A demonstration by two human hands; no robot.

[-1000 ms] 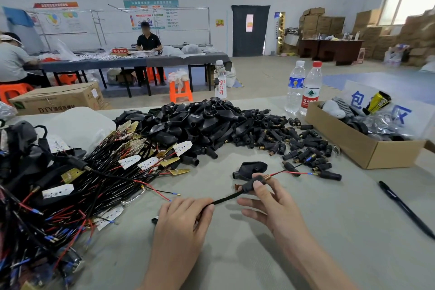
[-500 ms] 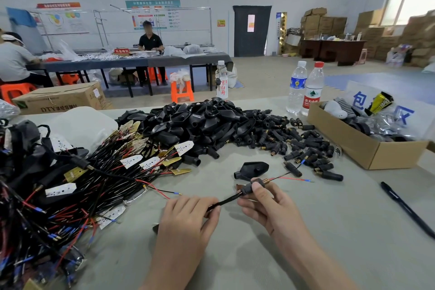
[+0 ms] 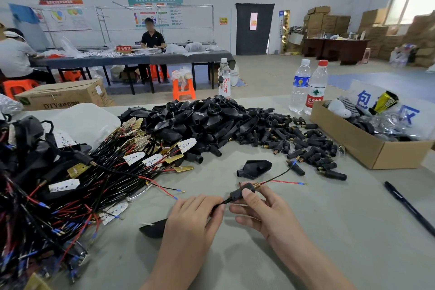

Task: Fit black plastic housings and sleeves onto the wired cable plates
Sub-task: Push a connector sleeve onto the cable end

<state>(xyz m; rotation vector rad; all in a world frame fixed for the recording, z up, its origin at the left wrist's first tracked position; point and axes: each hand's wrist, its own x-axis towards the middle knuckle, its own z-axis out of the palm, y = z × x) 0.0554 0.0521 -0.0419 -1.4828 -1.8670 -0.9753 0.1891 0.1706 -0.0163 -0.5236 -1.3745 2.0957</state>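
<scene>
Open room to the right of and below the hands: bare grey table point(image 3: 364, 242), matte and faintly mottled, with only a slim black pen point(image 3: 409, 207) lying diagonally, well apart from the right hand. Little room to the left: a dense tangle of wired cable plates point(image 3: 70, 183), thin black, red and blue-tipped wires with flat brass and white perforated plates, spread almost up to the left hand. Ahead, a heap of glossy black teardrop housings point(image 3: 200, 120). To its right, a scatter of short tubular black sleeves point(image 3: 306, 146) with brass ends, up to the near wall of an open cardboard box point(image 3: 367, 148). Behind these, two clear plastic water bottles point(image 3: 316, 87) near the table's far edge.

Left hand point(image 3: 190, 221) palm down, fingertips pinched on a thin black cable point(image 3: 220, 204). Right hand point(image 3: 263, 214) just beside it, thumb and fingers clamped round a black sleeve point(image 3: 240, 192) threaded on that cable, near the middle of the table's near part. At the sleeve's far end, a coiled brass spring point(image 3: 257, 185). Beyond the spring, a red wire point(image 3: 284, 182) and a black wire point(image 3: 280, 174) fanned out towards the loose sleeves. One single housing point(image 3: 254, 168) alone just beyond the held sleeve, hollow, with a round neck pointing left. Another flat black teardrop piece point(image 3: 154, 229) on the table, partly hidden by the left hand.
</scene>
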